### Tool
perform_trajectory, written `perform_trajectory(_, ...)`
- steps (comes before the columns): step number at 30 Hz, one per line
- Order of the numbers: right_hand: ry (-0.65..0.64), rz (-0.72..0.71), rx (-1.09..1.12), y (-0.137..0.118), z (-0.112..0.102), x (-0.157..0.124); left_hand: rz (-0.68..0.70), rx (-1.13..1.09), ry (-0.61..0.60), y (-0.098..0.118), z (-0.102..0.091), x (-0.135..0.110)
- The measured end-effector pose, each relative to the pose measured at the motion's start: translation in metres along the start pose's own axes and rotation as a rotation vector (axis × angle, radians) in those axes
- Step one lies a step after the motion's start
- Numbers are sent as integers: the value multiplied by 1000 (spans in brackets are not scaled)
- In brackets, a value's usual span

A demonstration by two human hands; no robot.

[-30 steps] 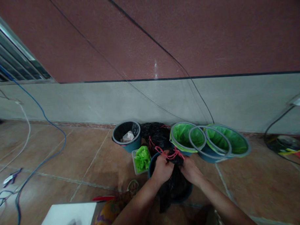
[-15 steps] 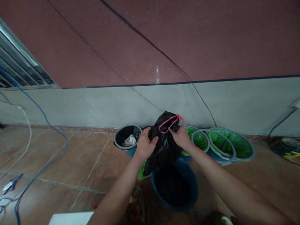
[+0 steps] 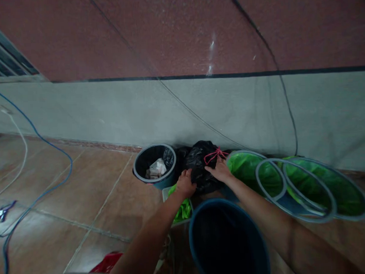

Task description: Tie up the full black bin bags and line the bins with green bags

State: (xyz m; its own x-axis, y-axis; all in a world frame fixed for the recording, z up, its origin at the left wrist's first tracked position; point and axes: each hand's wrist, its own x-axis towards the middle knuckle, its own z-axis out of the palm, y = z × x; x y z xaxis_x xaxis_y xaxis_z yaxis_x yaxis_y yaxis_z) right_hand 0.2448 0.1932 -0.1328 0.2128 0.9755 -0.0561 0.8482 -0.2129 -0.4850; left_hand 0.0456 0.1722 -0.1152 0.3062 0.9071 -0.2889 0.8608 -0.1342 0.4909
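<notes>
The left hand [image 3: 185, 184] and right hand [image 3: 219, 170] were both on a black plastic bag [image 3: 200, 168], which sat on the tile floor [image 3: 82, 196] against the foot of the wall [image 3: 169, 113]. A pink cord [image 3: 214, 155] was tied around its top, up and to the right of the bag's middle. The bag was a squat lump, its long axis running roughly along the wall. The right hand was nearer the cord: its fingers [image 3: 212, 169] were extended and close together, pointing left, resting on the plastic just below the tie. The left hand sat at the bag's lower-left edge with its fingers [image 3: 188, 180] bunched against the plastic; could not tell if they were gripping or only touching. Forearms came in from the bottom of the frame and converged on the bag. Just left of the bag stood a small blue bin [image 3: 169, 181] with a black liner and a crumpled white wad [image 3: 157, 168] inside. Under the left wrist was a clear plastic tray [image 3: 165, 193] holding crumpled green plastic [image 3: 180, 209], partly hidden. To the right lay overlapping green-lined collapsible tubs [image 3: 246, 166] with grey rims. A large blue bucket [image 3: 220, 199] stood between the forearms, nearer the person, its inside too dark to read.
</notes>
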Motion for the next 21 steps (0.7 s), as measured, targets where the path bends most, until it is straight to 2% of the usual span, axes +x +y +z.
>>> perform_trajectory(4,-122,43,-116,-13,22,19,-24,58,-8,-9,26,21)
perform_trajectory(7,-158,37,-252,-30,36,38,15,128,42,-13,33,40)
perform_trajectory(10,-266,-2,-347,-37,58,54,-8,197,24,-23,41,58)
perform_trajectory(13,-397,29,-376,-31,85,65,-44,239,-33,-38,56,72)
perform_trajectory(16,-454,61,-373,-18,110,75,-16,256,-80,-54,73,83)
perform_trajectory(19,-448,51,-367,-7,122,86,33,243,-120,-64,83,96)
perform_trajectory(21,-439,66,-359,-2,123,92,60,230,-163,-69,81,105)
